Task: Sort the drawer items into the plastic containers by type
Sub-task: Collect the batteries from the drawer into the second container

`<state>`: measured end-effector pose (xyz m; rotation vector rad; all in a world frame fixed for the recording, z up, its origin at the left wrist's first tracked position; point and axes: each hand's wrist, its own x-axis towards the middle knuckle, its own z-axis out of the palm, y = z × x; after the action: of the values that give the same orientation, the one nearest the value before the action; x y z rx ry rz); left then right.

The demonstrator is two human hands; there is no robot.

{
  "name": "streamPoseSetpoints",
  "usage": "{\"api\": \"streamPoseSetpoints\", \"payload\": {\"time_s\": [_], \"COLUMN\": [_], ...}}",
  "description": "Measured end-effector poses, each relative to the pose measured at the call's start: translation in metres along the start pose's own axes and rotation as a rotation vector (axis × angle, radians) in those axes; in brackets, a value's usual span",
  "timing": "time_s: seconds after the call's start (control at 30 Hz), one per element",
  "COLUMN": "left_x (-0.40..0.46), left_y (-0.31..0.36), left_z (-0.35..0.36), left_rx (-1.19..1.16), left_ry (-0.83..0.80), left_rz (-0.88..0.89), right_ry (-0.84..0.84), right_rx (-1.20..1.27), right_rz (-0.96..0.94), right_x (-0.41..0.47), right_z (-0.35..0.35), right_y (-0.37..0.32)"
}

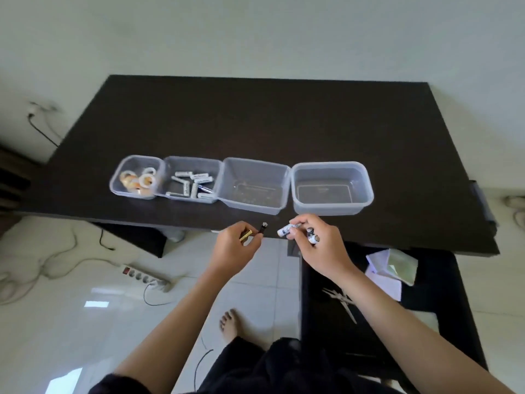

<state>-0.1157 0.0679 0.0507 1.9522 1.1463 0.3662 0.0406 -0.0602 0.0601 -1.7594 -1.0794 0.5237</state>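
Four clear plastic containers stand in a row on the dark table [255,123]. The leftmost container [136,177] holds tape rolls. The second container [191,179] holds several white batteries. The third container [254,184] and the fourth container [332,187] look empty. My left hand [235,245] holds a gold-and-black battery [246,235] and pinches a dark battery [263,228] at the table's front edge. My right hand [315,243] grips a white battery [285,230] in its fingertips and another white battery [312,236] between its fingers.
An open dark drawer [383,308] at the lower right holds scissors [345,302], white papers [380,268] and a clear packet. A power strip [145,275] and cables lie on the tiled floor at left. My bare foot [228,325] is below the table edge.
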Motion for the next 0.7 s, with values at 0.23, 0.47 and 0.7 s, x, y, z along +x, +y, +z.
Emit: {"api": "streamPoseSetpoints", "payload": {"time_s": [0.23,0.47,0.7], "left_x": [0.077,0.144,0.180], "left_y": [-0.048,-0.060,-0.066], "left_z": [-0.134,-0.174,-0.174], "left_rx": [0.100,0.362,0.398], "left_ry": [0.150,0.000,-0.141], "left_rz": [-0.018,0.002,0.024], "right_ry": [0.027,-0.030,-0.135], "right_rx": [-0.063,-0.234,-0.415], "right_rz": [-0.136,-0.027,0.197], "right_x": [0.093,0.155,0.194], "right_z": [0.122,0.186,0.206], "right_y": [-0.071,-0.091,-0.089]}}
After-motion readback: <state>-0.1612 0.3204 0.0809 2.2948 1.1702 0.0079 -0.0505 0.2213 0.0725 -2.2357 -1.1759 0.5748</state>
